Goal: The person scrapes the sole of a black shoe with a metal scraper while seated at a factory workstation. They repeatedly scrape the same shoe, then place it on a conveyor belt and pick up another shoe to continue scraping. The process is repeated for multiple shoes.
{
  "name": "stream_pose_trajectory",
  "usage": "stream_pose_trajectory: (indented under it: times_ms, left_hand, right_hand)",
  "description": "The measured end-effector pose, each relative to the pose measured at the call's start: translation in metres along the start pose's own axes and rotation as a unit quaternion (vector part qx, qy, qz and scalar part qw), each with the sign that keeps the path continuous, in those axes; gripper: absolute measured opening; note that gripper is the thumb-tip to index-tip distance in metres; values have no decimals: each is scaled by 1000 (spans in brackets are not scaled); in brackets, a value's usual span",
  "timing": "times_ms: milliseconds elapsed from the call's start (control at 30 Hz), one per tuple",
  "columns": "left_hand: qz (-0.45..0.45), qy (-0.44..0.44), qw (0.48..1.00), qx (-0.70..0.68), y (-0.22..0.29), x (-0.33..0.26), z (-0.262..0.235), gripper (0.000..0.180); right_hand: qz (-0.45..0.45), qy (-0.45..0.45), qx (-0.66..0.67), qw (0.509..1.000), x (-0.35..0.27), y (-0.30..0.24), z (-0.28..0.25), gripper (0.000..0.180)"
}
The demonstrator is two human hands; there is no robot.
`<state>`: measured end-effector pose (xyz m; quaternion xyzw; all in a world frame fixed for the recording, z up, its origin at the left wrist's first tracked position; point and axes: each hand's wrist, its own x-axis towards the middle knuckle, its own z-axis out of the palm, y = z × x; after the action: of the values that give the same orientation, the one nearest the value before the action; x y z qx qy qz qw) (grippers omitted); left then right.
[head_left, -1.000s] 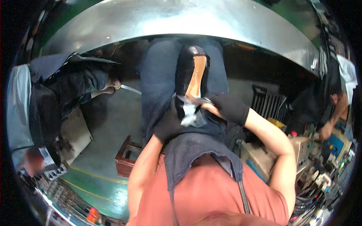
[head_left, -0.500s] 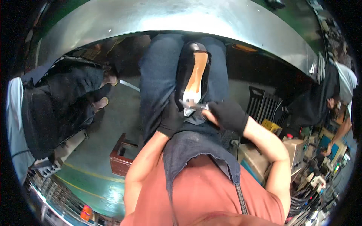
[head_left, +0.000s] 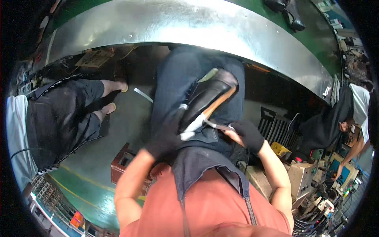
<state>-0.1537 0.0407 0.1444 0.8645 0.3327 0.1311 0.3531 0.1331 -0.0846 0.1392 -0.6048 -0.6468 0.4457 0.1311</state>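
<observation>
Co-worker (head_left: 59, 118) seated far left, legs out. Left hand (head_left: 166, 136) (black glove, blurred) grips the shoe (head_left: 209, 96) from below, over the lap, sole up. Right hand (head_left: 246, 136), gloved, closes on a thin metal tool (head_left: 219, 125) touching the shoe's heel end. Second person (head_left: 335, 126) far right.

Wide fisheye view with a black vignette at the corners; straight edges, notably the curved metal table rim (head_left: 189, 23), bow strongly toward the frame's border. Overhead light gives a broad, mottled glare on that metal, while the space beneath it lies in deep shadow. The gloved left hand (head_left: 166, 138) is smeared by motion blur, and fine detail softens at the periphery.
</observation>
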Motion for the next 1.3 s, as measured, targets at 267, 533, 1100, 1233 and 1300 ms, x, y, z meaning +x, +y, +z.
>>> stream_pose_trajectory:
  times_ms: [267, 533, 1100, 1233, 1300]
  left_hand:
    - [-43, 209, 969, -122, 12, 79, 6, 68]
    - [-146, -44, 930, -334, -15, 32, 88, 63]
    - [51, 146, 984, -86, -21, 51, 132, 72]
    - [-99, 106, 973, -177, -55, 58, 149, 75]
    - [-84, 114, 975, -172, -73, 59, 159, 74]
  right_hand:
    - [120, 41, 125, 984, -44, -38, -40, 29]
    - [159, -38, 171, 972, -23, -22, -36, 35]
    - [156, -285, -23, 946, 32, -12, -63, 43]
    - [32, -118, -224, 967, 40, -38, -60, 31]
    - [-21, -65, -241, 968, 26, -88, -36, 31]
